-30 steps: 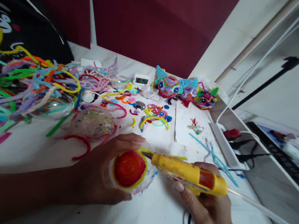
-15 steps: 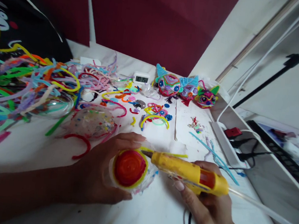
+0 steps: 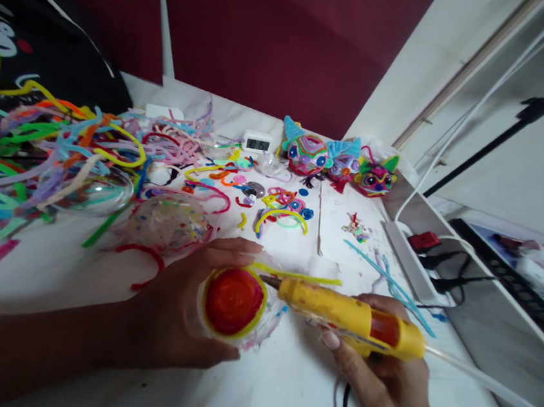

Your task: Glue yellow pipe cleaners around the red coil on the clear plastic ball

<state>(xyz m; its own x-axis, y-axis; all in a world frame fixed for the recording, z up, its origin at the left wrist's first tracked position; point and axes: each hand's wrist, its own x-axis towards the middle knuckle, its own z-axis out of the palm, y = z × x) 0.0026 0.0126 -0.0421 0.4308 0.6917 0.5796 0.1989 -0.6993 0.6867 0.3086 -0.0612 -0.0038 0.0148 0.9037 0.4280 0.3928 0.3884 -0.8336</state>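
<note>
Across the lower part of the view spreads a white table [image 3: 281,392], with a dark red panel [image 3: 269,41] standing behind it. At the far left sits a black bag [image 3: 70,40] printed with a cartoon face, and before it lies a tangled heap of fuzzy stems [image 3: 49,148] in green, yellow, orange, pink, lilac and blue.

Near the front, the left hand [image 3: 187,311] is opened into a wide curve, fingers over the top and thumb below, gripping a clear rounded piece [image 3: 269,323] above the table. The right hand [image 3: 381,370] is closed around a yellow glue gun [image 3: 333,310]; some of its fingers are hidden behind the gun. A translucent glue stick [image 3: 486,381] runs out of the gun's back end.

Beyond the left hand rests a clear dome [image 3: 167,222] flecked with colour. A white power strip [image 3: 411,263] lies at the right, and three decorated heads [image 3: 307,155] sit side by side at the back, right of a small white timer [image 3: 257,142].

A red and orange disc [image 3: 234,302], edged in yellow, faces out from the held piece. A yellow stem [image 3: 313,278] extends rightward from the disc's top, behind the gun. The dark nozzle [image 3: 271,282] points at the disc's upper right edge; whether they touch I cannot tell.
</note>
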